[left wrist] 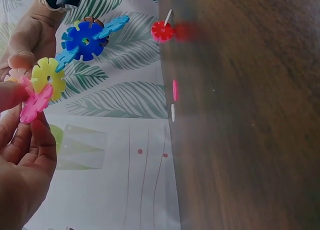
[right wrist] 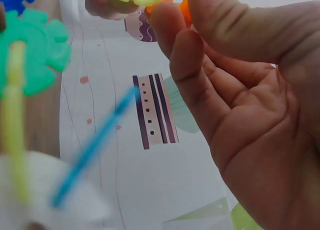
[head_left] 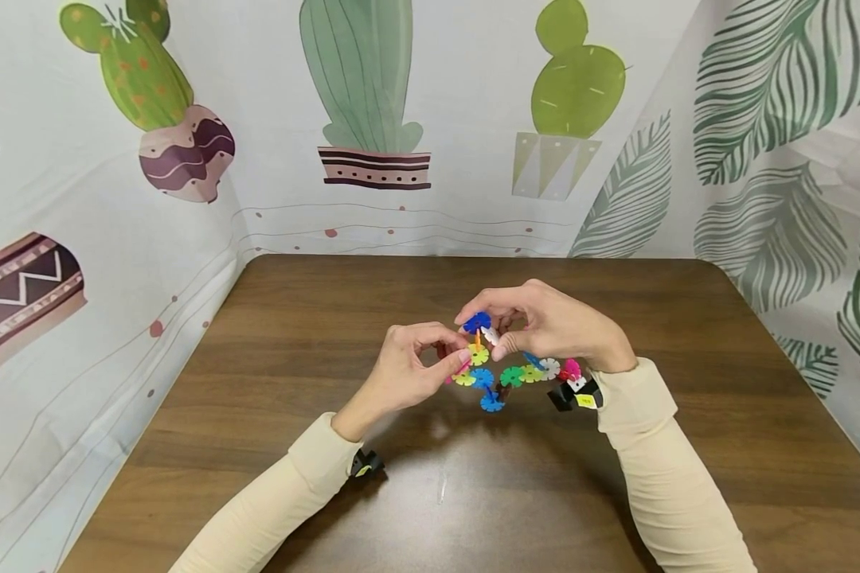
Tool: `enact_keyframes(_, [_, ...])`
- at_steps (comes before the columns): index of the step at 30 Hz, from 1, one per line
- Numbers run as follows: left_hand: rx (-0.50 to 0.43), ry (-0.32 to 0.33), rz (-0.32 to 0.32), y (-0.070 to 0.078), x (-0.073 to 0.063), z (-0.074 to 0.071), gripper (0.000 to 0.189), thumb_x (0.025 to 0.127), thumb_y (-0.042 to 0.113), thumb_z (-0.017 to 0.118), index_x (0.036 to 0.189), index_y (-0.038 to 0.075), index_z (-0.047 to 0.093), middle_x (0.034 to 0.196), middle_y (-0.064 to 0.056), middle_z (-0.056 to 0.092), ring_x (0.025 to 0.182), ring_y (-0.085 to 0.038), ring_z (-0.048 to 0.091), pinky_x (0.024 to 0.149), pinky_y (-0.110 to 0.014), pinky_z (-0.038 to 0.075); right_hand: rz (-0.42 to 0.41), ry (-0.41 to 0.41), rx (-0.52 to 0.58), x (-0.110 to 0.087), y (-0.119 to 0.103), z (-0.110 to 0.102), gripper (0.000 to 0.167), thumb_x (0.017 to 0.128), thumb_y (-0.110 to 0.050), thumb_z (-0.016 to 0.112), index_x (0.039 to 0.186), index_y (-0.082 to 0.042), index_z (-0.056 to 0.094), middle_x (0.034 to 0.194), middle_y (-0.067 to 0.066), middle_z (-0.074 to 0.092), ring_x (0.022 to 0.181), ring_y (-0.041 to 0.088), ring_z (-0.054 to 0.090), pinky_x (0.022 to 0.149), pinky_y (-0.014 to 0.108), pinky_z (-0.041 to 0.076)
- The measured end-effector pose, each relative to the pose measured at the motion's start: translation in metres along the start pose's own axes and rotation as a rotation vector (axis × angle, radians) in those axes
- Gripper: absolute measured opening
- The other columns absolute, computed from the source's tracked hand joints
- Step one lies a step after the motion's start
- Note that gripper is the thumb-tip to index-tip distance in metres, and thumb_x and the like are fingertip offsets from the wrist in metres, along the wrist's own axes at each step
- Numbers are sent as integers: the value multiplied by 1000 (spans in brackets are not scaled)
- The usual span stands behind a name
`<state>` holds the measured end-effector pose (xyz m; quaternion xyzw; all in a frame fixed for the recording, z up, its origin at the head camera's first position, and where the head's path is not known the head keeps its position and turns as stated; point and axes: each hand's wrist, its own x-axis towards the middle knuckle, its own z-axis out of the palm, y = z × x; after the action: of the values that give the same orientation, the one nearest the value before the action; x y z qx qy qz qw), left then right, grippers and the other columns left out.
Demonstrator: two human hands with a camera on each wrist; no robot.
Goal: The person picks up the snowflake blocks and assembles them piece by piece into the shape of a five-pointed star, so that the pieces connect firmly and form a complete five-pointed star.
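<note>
Flower-shaped plastic interlocking discs are joined into a branching chain between the hands. My left hand point(head_left: 416, 366) pinches a pink disc point(left wrist: 36, 104) that is slotted to a yellow disc point(left wrist: 48, 80). At the chain's upper end, the fingertips of my right hand point(head_left: 555, 322) grip around an orange disc point(right wrist: 180, 4), beside a dark blue disc point(head_left: 477, 322) and a white disc point(head_left: 490, 336). Lower in the chain hang a blue disc point(head_left: 492, 402) and a green disc point(head_left: 512, 376). Fingers partly hide the grasped pieces.
The brown wooden table point(head_left: 401, 509) stretches below both hands. Near the right wrist are a white disc point(head_left: 549, 368) and a pink disc point(head_left: 572, 368). A red disc point(left wrist: 162, 31) shows close to the table surface. Printed cactus cloth point(head_left: 466, 95) hangs behind the table.
</note>
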<state>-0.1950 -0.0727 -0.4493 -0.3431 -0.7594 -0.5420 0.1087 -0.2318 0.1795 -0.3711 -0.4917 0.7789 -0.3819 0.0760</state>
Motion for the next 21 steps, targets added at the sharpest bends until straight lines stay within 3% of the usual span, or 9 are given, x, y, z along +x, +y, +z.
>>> enact_keyframes(3, [14, 1, -1, 0, 0, -1, 3, 93, 12, 82, 95, 9, 82, 83, -2, 78, 73, -7, 65, 68, -24, 58, 7, -12, 4, -1, -1, -2, 52, 88, -18, 89, 136, -20, 70, 99, -6, 78, 85, 11, 70, 72, 30, 62])
enact_keyframes(8, [40, -4, 4, 0, 1, -2, 3, 93, 15, 82, 94, 12, 83, 80, 2, 75, 72, -7, 64, 65, -24, 56, 44, -6, -22, -3, -5, -5, 61, 89, -22, 90, 144, -30, 65, 112, -11, 77, 95, 12, 69, 75, 31, 61])
enact_keyframes(15, [56, 10, 19, 4, 0, -3, 6, 91, 11, 83, 93, 16, 83, 78, 3, 74, 71, -7, 63, 66, -22, 55, 56, 89, -76, 0, -5, 1, 27, 93, -24, 86, 118, -28, 76, 104, -15, 78, 93, 7, 72, 86, 30, 62])
enact_keyframes(21, [67, 77, 60, 6, 0, -1, 3, 91, 12, 84, 94, 10, 83, 78, 0, 74, 71, -8, 63, 64, -28, 56, 132, 124, 36, 1, -9, 0, 18, 90, -21, 89, 106, -21, 80, 94, -12, 79, 89, 12, 75, 87, 31, 63])
